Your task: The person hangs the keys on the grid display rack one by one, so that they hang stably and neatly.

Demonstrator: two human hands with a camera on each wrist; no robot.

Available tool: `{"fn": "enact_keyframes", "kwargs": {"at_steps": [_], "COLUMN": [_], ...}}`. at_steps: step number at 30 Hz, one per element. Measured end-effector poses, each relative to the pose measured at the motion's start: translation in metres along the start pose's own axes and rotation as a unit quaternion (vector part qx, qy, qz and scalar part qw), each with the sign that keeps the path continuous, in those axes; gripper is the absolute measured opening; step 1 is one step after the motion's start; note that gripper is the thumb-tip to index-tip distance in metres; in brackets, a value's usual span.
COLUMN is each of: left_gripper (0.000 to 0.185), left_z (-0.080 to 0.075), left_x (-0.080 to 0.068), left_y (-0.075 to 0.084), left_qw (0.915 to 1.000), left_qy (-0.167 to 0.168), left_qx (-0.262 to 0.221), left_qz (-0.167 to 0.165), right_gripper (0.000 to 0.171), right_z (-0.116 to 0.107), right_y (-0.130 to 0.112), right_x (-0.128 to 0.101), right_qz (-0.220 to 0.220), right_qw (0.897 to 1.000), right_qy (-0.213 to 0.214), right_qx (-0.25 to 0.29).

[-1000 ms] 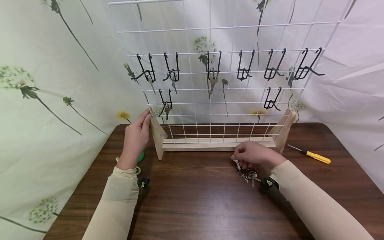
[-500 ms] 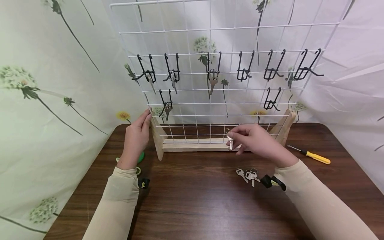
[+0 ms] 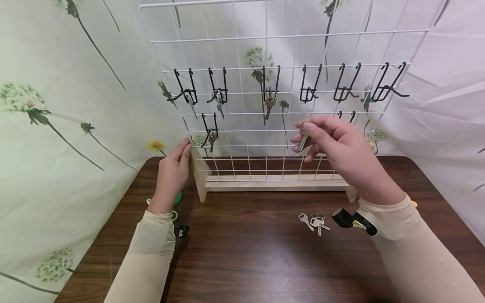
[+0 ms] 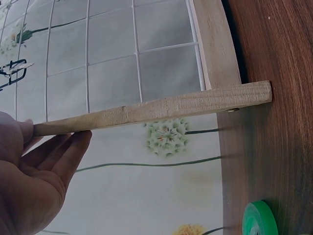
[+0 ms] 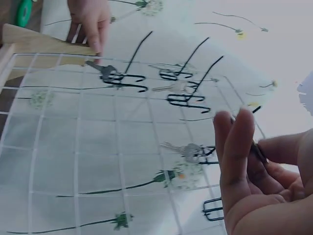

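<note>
A white wire grid rack (image 3: pixel 288 35) stands in a wooden base (image 3: pixel 273 183) and carries several black hooks (image 3: pixel 308 90). Keys hang on the left hooks (image 3: pixel 269 103). My right hand (image 3: pixel 306 130) is raised in front of the grid below the empty hooks and pinches a silver key (image 3: pixel 302 139) between thumb and fingers. Only a dark sliver of that key (image 5: pixel 259 152) shows in the right wrist view. My left hand (image 3: pixel 184 150) rests with straight fingers (image 4: pixel 68 149) against the rack's left wooden upright (image 4: pixel 161 107). A few loose keys (image 3: pixel 314 220) lie on the table.
The table is dark wood (image 3: pixel 246 252). A green tape roll (image 3: pixel 177 197) lies by my left wrist. A yellow screwdriver handle (image 3: pixel 414 203) peeks out behind my right forearm. Flowered cloth (image 3: pixel 68 126) hangs close on the left and behind.
My right hand picked one key from the pile on the table and lifted it up in front of the grid. The left hand has stayed on the upright.
</note>
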State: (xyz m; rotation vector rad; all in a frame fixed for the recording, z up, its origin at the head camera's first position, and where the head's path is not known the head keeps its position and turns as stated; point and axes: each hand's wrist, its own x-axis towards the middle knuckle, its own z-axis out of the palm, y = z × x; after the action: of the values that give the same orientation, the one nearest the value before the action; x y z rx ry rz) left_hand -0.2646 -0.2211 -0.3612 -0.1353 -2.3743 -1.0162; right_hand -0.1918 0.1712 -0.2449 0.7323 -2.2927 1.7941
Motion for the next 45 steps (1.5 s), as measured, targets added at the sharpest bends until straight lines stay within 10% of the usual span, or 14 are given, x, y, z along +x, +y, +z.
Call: {"fn": "enact_keyframes", "kwargs": {"at_steps": [11, 45], "left_gripper": [0.042, 0.043], "left_z": [0.0, 0.0], "left_x": [-0.001, 0.0], "left_y": [-0.003, -0.001], "left_qw": [1.0, 1.0], "left_qy": [0.001, -0.001], "left_qx": [0.001, 0.001], "left_qz": [0.003, 0.005], "right_gripper": [0.027, 0.038], "right_z": [-0.003, -0.014], "right_y": [-0.009, 0.022], "right_x": [0.012, 0.045], "right_qz": [-0.018, 0.053], "right_qw": [0.993, 0.994], "right_qy": [0.07, 0.079], "right_qx": [0.095, 0.049]}}
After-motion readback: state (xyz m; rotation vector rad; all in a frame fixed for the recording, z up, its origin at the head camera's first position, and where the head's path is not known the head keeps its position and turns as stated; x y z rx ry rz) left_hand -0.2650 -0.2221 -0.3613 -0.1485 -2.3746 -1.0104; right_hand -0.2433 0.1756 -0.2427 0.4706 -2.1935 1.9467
